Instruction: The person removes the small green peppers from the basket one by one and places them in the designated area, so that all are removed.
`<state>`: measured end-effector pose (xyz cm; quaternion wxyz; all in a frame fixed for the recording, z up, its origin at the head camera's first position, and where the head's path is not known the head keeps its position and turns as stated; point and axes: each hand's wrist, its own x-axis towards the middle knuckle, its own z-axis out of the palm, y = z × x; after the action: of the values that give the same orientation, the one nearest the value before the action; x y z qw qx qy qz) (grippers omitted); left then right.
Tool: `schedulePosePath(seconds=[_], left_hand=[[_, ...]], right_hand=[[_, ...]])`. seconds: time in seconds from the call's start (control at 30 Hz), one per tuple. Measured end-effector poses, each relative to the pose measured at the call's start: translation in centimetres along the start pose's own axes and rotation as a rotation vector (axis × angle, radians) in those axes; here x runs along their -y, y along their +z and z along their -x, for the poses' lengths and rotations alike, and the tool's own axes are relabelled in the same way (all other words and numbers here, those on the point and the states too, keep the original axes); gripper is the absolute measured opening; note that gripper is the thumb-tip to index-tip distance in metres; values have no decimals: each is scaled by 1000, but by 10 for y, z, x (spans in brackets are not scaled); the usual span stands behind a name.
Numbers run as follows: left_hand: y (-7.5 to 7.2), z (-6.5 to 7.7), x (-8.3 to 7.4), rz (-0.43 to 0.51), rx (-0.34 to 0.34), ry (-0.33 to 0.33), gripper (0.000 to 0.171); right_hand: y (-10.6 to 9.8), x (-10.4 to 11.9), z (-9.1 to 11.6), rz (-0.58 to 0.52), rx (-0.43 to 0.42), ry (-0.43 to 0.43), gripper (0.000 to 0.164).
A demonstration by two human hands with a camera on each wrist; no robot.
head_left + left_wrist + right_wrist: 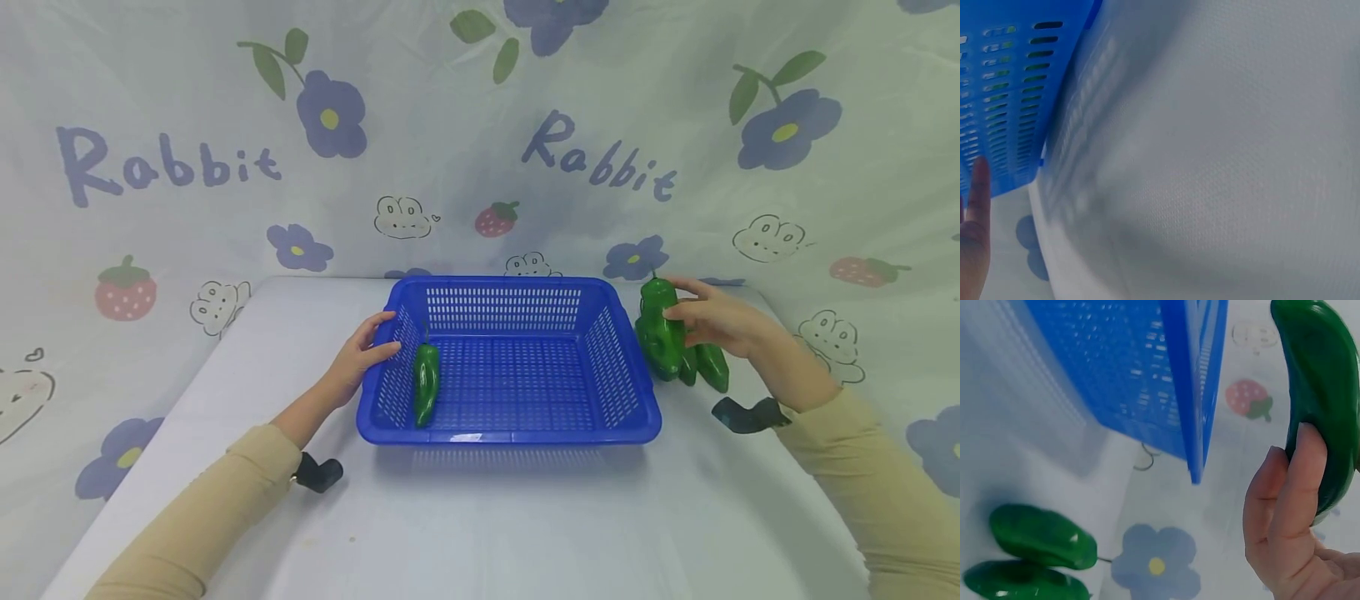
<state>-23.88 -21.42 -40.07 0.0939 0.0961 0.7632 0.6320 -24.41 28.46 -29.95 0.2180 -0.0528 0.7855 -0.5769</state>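
Note:
A blue plastic basket [510, 436] with slotted walls stands on the white table. My left hand [363, 354] holds its left rim, and in the left wrist view a finger [980, 194] lies along the slotted outer wall. Inside the basket, near the left wall, lies a long green pepper [427, 383]. Just beyond the right rim, my right hand [720, 321] grips another green pepper [660, 333], thumb and fingers on either side of it. In the right wrist view this pepper [1321, 381] is raised above the table.
More green peppers [712, 367] lie on the table right of the basket, under my right hand; two show side by side in the right wrist view. A patterned cloth [450, 150] with flowers and rabbits hangs behind the table [480, 525].

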Motion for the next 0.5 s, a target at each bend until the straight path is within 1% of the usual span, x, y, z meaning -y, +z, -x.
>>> schedulePosePath(seconds=[0.17, 0.27, 0.5], left_hand=[[-1, -1, 1, 1, 1, 3, 59], [-1, -1, 0, 3, 3, 1, 59], [-1, 0, 1, -3, 4, 3, 59]], right_hand=[[-9, -7, 4, 43, -29, 12, 71], [-15, -12, 7, 45, -42, 13, 71], [-30, -23, 12, 18, -57, -14, 67]])
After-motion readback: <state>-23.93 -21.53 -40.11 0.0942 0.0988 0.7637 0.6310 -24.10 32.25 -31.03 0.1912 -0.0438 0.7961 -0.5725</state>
